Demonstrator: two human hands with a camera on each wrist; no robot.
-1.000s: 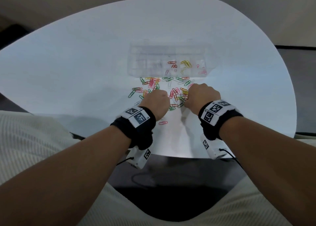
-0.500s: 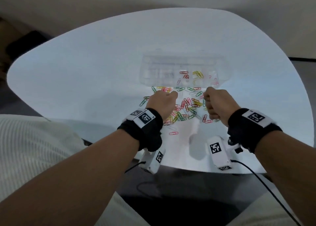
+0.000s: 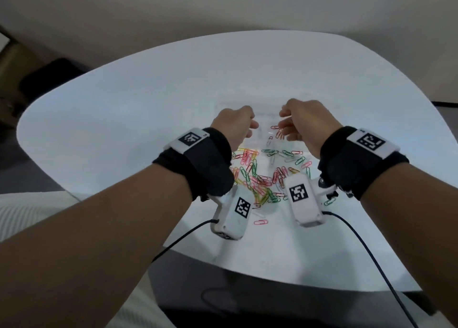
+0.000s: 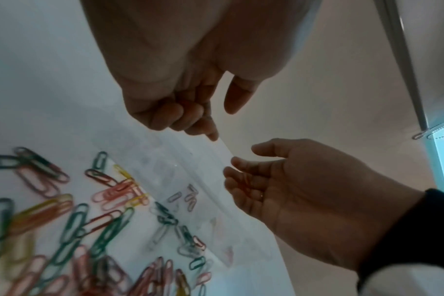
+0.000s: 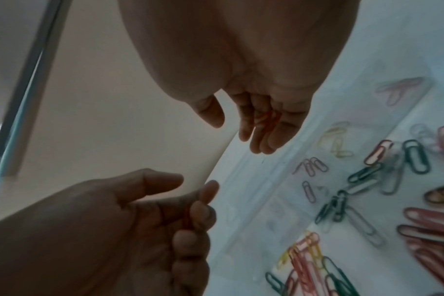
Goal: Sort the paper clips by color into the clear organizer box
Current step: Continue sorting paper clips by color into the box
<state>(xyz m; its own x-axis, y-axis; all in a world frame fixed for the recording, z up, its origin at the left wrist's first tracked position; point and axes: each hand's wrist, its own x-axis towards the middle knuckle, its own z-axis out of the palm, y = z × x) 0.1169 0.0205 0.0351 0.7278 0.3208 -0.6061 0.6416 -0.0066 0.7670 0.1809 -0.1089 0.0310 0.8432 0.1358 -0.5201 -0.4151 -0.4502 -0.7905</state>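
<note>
A loose pile of coloured paper clips [image 3: 262,176] lies on the white table [image 3: 124,119], just in front of the clear organizer box [image 3: 263,116]. Both hands are raised over the box and hide most of it. Some red clips [image 3: 278,132] lie in the compartment between the hands. My left hand [image 3: 251,127] has its fingers curled round a red clip [image 5: 186,218]. My right hand [image 3: 283,124] is cupped, with red clips [image 5: 266,120] held against its fingers and the thumb apart. The two hands are close together without touching.
A single pink clip [image 3: 260,222] lies apart near the table's front edge. The camera units' cables [image 3: 371,258] trail off that edge. In the right wrist view, yellow clips [image 5: 338,140] and pink clips [image 5: 398,90] lie in compartments further to the right.
Both hands have lifted off the clip pile and moved forward to above the organizer box, carrying red clips. The head view has tilted down and closer.
</note>
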